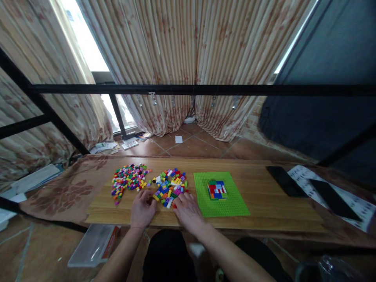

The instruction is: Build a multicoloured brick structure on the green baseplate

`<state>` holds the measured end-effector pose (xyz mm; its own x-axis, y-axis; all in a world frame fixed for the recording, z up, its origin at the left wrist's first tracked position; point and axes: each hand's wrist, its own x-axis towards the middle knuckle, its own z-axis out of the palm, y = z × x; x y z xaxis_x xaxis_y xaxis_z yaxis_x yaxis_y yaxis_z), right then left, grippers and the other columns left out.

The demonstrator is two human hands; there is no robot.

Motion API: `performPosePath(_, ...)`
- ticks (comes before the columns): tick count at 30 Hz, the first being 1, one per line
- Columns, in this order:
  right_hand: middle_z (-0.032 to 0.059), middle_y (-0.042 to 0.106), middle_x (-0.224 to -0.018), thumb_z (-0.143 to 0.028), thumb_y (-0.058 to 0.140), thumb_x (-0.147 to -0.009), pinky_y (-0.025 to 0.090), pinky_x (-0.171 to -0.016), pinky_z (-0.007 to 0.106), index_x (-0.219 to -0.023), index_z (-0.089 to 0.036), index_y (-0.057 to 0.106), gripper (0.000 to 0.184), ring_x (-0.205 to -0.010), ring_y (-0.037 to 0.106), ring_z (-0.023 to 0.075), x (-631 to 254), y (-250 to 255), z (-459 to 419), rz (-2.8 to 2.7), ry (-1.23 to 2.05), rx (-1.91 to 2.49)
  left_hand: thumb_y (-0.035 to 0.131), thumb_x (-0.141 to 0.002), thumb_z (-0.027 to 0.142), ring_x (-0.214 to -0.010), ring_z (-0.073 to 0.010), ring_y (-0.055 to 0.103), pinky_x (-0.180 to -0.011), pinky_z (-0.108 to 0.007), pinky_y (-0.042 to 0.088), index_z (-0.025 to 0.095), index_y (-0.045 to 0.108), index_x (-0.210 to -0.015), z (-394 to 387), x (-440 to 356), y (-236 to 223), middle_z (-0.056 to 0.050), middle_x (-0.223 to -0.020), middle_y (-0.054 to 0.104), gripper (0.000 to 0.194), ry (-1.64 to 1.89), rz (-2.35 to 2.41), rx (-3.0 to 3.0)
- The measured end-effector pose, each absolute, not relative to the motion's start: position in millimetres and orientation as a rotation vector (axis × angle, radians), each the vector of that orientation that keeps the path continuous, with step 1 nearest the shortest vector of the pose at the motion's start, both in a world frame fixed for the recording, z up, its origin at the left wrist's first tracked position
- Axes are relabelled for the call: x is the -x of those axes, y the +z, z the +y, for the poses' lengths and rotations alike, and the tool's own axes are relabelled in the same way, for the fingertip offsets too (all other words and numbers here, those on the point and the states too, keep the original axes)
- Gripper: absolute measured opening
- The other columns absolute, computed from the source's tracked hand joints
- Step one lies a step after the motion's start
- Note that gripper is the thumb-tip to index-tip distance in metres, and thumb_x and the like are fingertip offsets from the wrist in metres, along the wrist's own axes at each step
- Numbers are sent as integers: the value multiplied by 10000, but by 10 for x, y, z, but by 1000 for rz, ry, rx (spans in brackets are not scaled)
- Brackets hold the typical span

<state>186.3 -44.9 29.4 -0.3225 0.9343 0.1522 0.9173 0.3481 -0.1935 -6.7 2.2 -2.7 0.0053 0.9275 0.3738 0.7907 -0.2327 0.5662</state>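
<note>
The bright green, square baseplate of studded plastic (205,207) lies flat on the long board of light brown wood (264,211). On the baseplate, near its middle, sits the low block built from red, blue, white and green plastic bricks (217,190).

To the left of the baseplate, well apart from the block, is the loose heap of small multicoloured plastic bricks (172,184). Farther left is the second, wider heap of small multicoloured plastic bricks (129,178).

Both bare hands are left of the baseplate, at the near edge of the closer heap. The left hand (143,209) has its fingers curled, thumb and forefinger near each other; if a brick is between them, I cannot tell. The right hand (188,211) reaches with bent fingers to the heap's near right side, just beside a small red brick (174,205); whether its fingertips are closed on something, I cannot tell.

To the right of the baseplate, well apart from it, lies a flat, black, rectangular object (286,181), and beyond it a white printed sheet (364,211).
</note>
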Motion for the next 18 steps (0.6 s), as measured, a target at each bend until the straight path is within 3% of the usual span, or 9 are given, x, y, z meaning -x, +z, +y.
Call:
performPosePath(8,84,626,-974,-244,586,-871,407,-832,368,-931,-154,613,111,-968,523,249,-1821,343,-451,-2301,126,1574,535,-722,263,-755,-175,607,-696,-284,488,203,607,-854,59,93,-44,-35,-917,636,162,989,1839,-2033)
performPosePath(14,54,643,-963,-202,554,-876,426,-849,324,-949,-187,610,93,-941,550,208,-2010,531,-433,-1952,352,1579,530,-728,301,-753,-180,603,-678,-283,481,197,612,-873,67,87,14,-43,-931,633,196,908,1875,-2007)
performPosePath(18,61,661,-1070,-190,460,-910,446,-880,311,-1106,-210,611,248,-984,586,180,-2402,635,-381,-1637,444,1463,517,-737,311,-744,-179,599,-670,-284,472,191,611,-871,72,71,49,-45,-913,626,203,827,1928,-2014)
